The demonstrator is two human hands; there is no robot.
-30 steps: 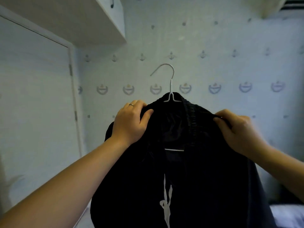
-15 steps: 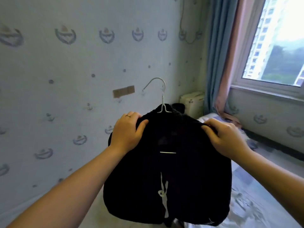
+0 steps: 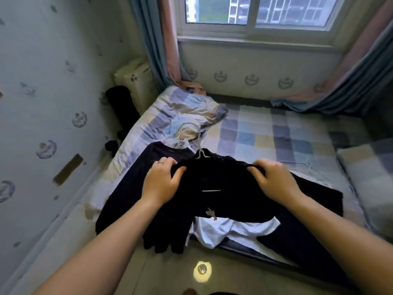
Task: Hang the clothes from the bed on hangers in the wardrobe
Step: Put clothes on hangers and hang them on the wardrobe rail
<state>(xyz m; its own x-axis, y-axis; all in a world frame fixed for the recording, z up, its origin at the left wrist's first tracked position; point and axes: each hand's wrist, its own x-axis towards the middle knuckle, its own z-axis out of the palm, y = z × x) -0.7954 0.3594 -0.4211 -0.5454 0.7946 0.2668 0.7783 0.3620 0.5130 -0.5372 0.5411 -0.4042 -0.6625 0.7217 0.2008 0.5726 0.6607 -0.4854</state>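
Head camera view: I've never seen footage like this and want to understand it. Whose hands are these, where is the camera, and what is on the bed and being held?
No machine here: a person wears one camera on the head, looking down at their own hands. The left hand and right hand each grip the top of a black garment draped on a white wire hanger. Below lies the bed with a checked sheet, carrying more dark clothes, a white garment and spare hangers.
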